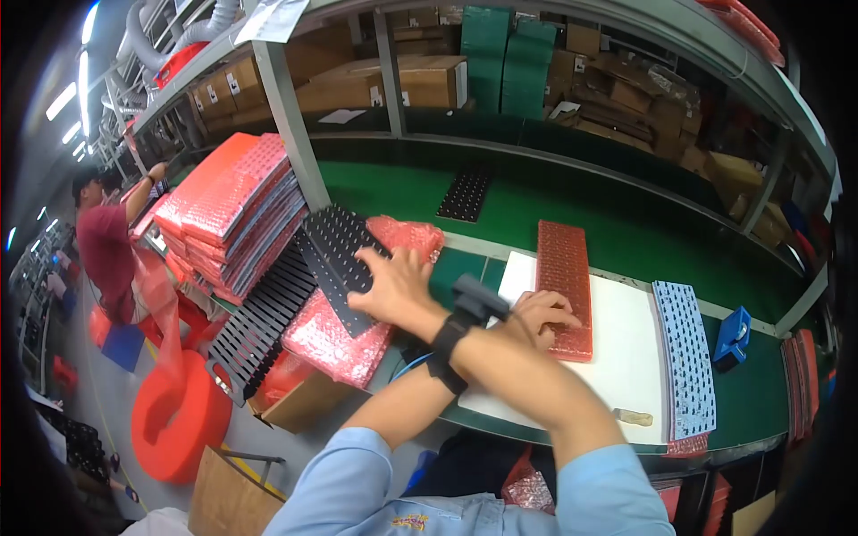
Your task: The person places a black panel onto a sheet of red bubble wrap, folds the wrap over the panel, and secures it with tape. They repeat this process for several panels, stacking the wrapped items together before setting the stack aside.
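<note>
My forearms cross, the right one over the left. My right hand [398, 288] is at the left, fingers spread over the right edge of a dark studded panel [335, 255]; I cannot tell whether it grips it. That panel slants over a pink bubble-wrap bundle [335, 339] and a black slotted rack [264, 308]. My left hand [547, 317] lies, fingers apart, on the lower part of a red bubble-wrapped panel [563, 259]. This panel rests on a white board [621, 322]. A stack of pale blue, dark-spotted panels [686, 357] stands at the board's right edge.
A tall stack of red-wrapped panels [223, 205] stands at left. Another dark panel [465, 194] lies on the green surface behind. A blue tape dispenser [733, 335] is at right, a small tan piece [635, 417] on the board. A person [107, 232] works at far left.
</note>
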Tool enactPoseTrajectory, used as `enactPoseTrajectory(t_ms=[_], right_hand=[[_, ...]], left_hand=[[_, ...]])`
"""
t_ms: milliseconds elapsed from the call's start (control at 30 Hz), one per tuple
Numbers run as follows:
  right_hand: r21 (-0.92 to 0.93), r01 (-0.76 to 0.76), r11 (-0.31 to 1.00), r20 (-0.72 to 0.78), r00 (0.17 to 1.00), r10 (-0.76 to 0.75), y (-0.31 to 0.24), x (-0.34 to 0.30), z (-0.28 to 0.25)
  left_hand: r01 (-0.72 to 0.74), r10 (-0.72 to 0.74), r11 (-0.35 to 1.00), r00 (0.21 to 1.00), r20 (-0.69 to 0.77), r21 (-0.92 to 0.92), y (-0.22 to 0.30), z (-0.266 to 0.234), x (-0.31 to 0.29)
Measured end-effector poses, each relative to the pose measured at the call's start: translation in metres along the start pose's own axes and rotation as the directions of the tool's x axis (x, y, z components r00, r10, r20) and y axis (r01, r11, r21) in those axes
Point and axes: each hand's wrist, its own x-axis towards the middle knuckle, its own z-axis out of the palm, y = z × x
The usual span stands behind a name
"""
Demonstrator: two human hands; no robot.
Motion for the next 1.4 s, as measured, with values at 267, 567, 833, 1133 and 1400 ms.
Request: enactPoseTrajectory(t_ms=[267,567,833,1133,1400], right_hand=[[-0.049,-0.035,0.998,0.119,0.992,0.04,-0.005,-0.003,0.037],[-0.015,-0.11,0.994,0.105,0.988,0.111,-0.003,0.003,0.039],[-0.063,-0.17,0.983,0.023,0.985,0.172,0.024,0.004,0.035],[0.135,-0.018,0.991,-0.326,0.943,0.061,0.076,-0.013,-0.128],[-0.249,-0.486,0.838,-0.142,0.874,0.465,0.149,-0.107,-0.15]], left_hand=[[0.088,-0.087,0.996,0.968,-0.236,-0.007,0.016,0.0,0.004],[0.083,-0.063,0.995,0.949,-0.309,0.052,0.016,-0.004,0.003],[0.129,-0.114,0.991,0.931,-0.346,0.021,0.015,0.005,0.009],[0.297,-0.397,0.918,0.642,-0.656,-0.265,-0.116,-0.048,0.015],[0.883,-0.5,0.168,0.459,-0.734,0.437,-0.167,-0.045,0.091]])
